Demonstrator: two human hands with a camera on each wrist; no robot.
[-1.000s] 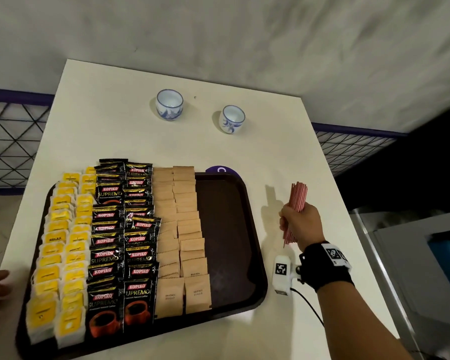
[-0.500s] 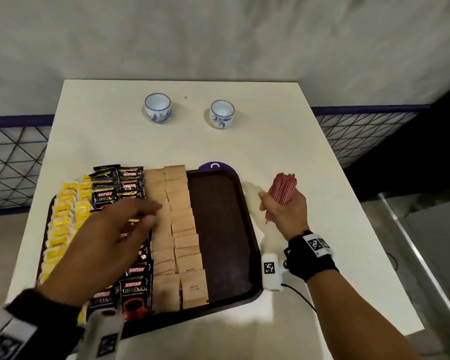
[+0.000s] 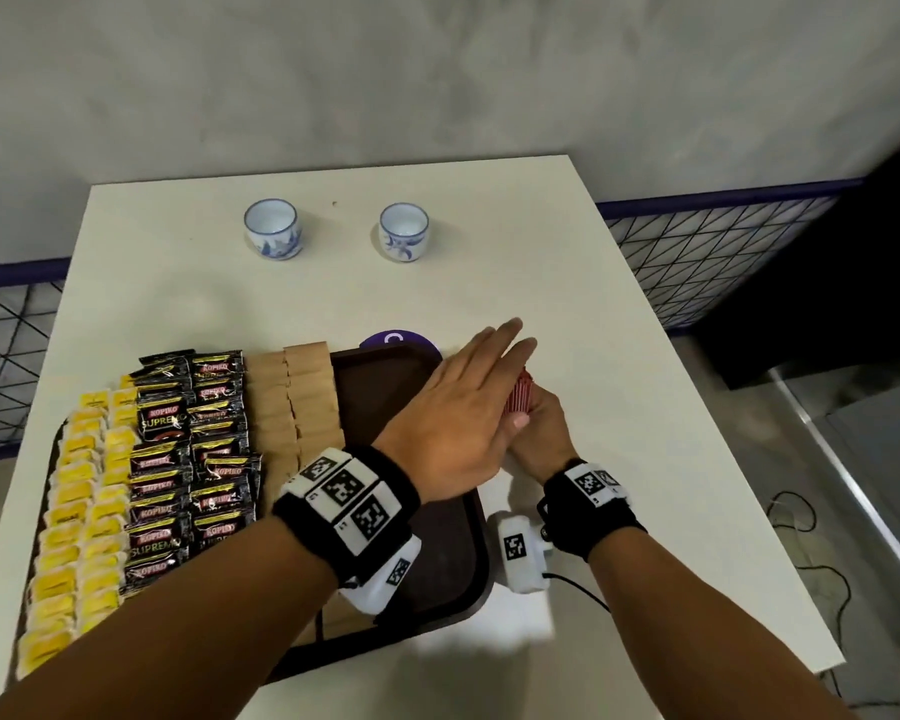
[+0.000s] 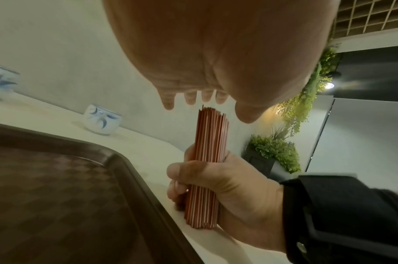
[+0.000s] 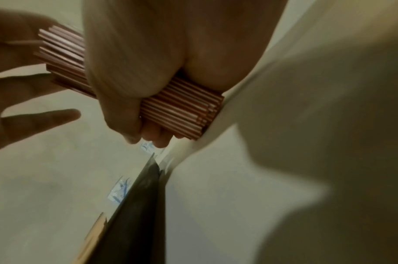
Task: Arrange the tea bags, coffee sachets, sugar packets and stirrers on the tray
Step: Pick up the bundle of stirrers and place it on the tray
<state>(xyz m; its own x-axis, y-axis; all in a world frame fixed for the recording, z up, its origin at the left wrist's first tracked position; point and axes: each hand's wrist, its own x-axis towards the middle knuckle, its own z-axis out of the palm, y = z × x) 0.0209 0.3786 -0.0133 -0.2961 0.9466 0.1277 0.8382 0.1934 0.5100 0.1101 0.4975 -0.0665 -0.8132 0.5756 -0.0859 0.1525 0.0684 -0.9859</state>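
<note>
We have the stirrers (image 4: 207, 160) bunched upright in our right hand (image 3: 539, 428), whose grip is wrapped tight around the middle of the bundle. Their lower ends stand on the worktop (image 3: 567, 304) just beside the tray's (image 3: 481, 553) right rim. Our left hand (image 3: 458, 413) reaches across the tray with its grip unclenched and fingers straight, palm flat over the top ends. From the left wrist view a small gap seems to remain between fingertips (image 4: 190, 100) and stirrers, so we cannot say they touch.

On the tray the tea bags (image 3: 81, 491) fill the left columns, the coffee sachets (image 3: 193, 459) come next, then the sugar packets (image 3: 292, 402). The dark strip along the tray's right side is bare, and we judge that is where the stirrers belong.

The step in hand looks like squaring the bundle. To do it well, we should ease the right grip a little so single stirrers can slide, then pat the flat palm down on the uneven top ends while the bottom ends bear on the worktop. Pressing straight down matters; a slanted push could fan the bundle or send it skidding. Once the ends are level, we tighten again before tilting the bundle over the rim, laying it lengthwise along the bare strip, clear of the sugar packets.

The two cups (image 3: 272, 228) stand well beyond the tray, out of our way.
</note>
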